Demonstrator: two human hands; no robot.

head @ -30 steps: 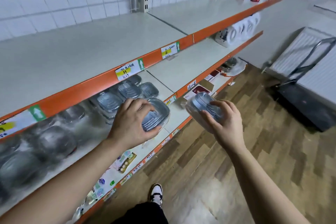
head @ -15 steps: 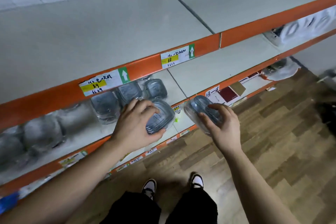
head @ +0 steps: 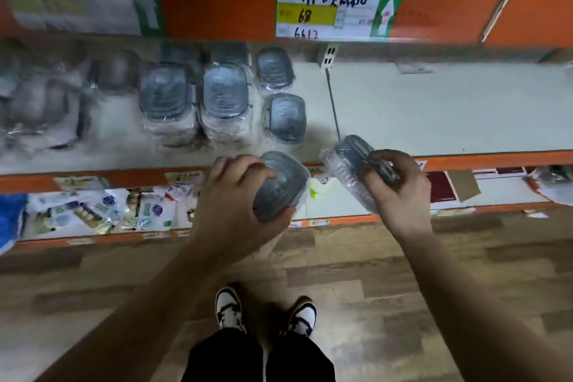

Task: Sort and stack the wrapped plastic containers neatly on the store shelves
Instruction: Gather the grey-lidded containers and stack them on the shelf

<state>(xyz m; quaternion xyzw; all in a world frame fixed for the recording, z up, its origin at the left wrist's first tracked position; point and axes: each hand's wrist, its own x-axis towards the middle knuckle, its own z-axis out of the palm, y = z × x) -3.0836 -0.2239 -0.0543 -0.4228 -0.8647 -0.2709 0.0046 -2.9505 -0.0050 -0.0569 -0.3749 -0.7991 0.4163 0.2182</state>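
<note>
My left hand (head: 235, 201) gripping grey-lidded pack (head: 282, 186) at shelf (head: 434, 108) front edge. My right hand (head: 400, 189) gripping second pack (head: 350, 161), tilted, just beside first. Other packs (head: 223, 96) sitting behind on shelf. Contents blurring under wrap, cannot tell.

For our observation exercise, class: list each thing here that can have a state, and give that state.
Left hand: grips a container from above.
Left container: wrapped, held lid up.
Right hand: grips the other container.
Right container: wrapped, held tilted.
Shelved containers: wrapped, stacked, untouched.
Price label: stuck on orange shelf edge.
</note>
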